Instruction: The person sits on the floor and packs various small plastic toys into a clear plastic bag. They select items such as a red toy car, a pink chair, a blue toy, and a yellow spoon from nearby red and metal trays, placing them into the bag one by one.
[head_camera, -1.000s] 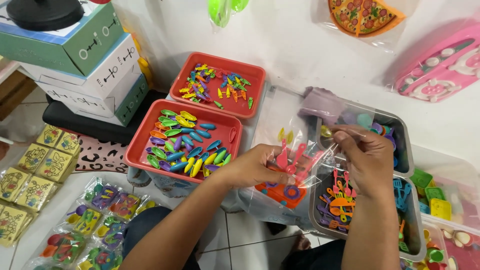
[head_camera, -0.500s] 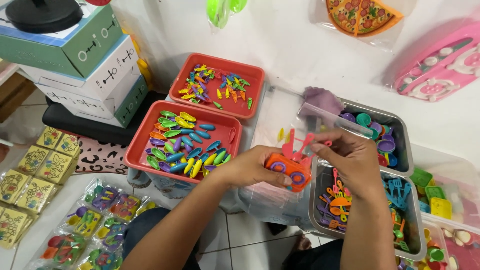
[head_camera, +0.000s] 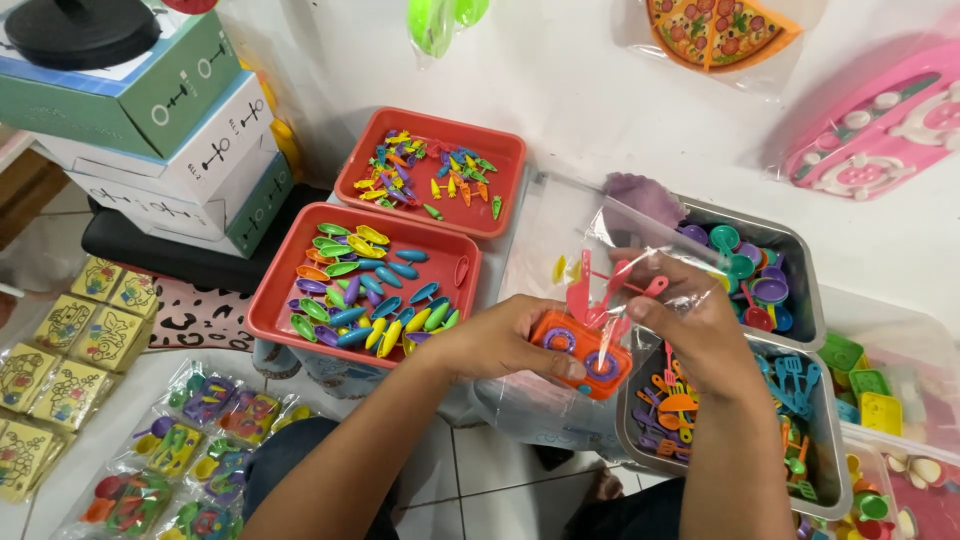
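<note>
My left hand (head_camera: 497, 343) grips an orange toy stove (head_camera: 578, 352) with purple burner rings, pressed through a clear plastic bag (head_camera: 600, 250). My right hand (head_camera: 690, 325) pinches the same bag from the right, just above the stove. Pink toy utensils (head_camera: 590, 290) and a yellow piece stand upright inside the bag between my hands. Both hands hover over the gap between a red tray of toy boats (head_camera: 290, 300) and a grey bin of small utensils (head_camera: 630, 420).
A second red tray (head_camera: 350, 180) with tiny toys lies farther back. A grey bin of toy cups and bowls (head_camera: 805, 290) is at right. Stacked boxes (head_camera: 150, 110) stand at left. Filled toy packets (head_camera: 190, 450) and yellow cards (head_camera: 60, 340) lie on the floor.
The bag with the orange stove has dropped lower and closer to me, and my hands have closed in around it. The bag's top now stands up taller.
</note>
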